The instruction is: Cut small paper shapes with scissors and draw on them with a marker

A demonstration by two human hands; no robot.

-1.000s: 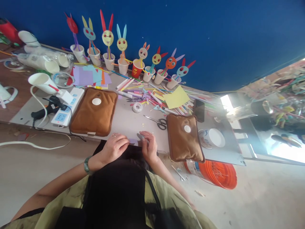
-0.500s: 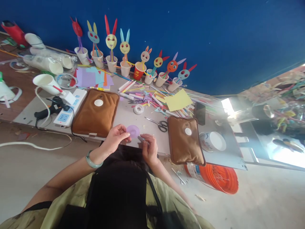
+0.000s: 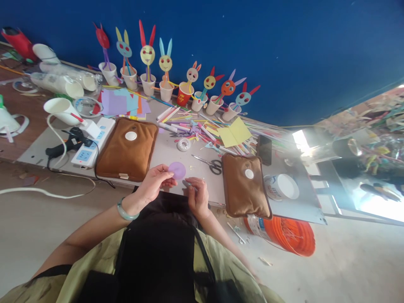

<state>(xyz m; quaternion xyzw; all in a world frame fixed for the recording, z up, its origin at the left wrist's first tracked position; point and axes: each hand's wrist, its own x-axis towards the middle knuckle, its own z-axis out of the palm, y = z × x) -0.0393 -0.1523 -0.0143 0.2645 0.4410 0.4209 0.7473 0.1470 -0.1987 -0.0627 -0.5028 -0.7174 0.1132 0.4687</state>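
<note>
My left hand (image 3: pixel 153 184) pinches the left edge of a round purple paper disc (image 3: pixel 178 170) between thumb and fingers, just above the table's front edge. To the right of the disc and apart from it, my right hand (image 3: pixel 198 197) is closed with its fingers curled. A small greyish tip shows at those fingers, too little to name. Scissors (image 3: pixel 212 164) lie behind my right hand with their dark handles to the right. A roll of clear tape (image 3: pixel 184 144) rests on the table beyond the disc.
Brown cushioned pads (image 3: pixel 126 149) (image 3: pixel 245 185) flank my hands. A power strip (image 3: pixel 94 145) and black glue gun (image 3: pixel 71 142) lie left. Markers and scraps (image 3: pixel 195 128) spread behind, before paper cups (image 3: pixel 166 90) with rabbit-eared figures. An orange bucket (image 3: pixel 293 235) lies below right.
My left hand has shifted slightly right, and the purple disc is turned more face-on with its upper part raised. My right hand stays nearly in place.
</note>
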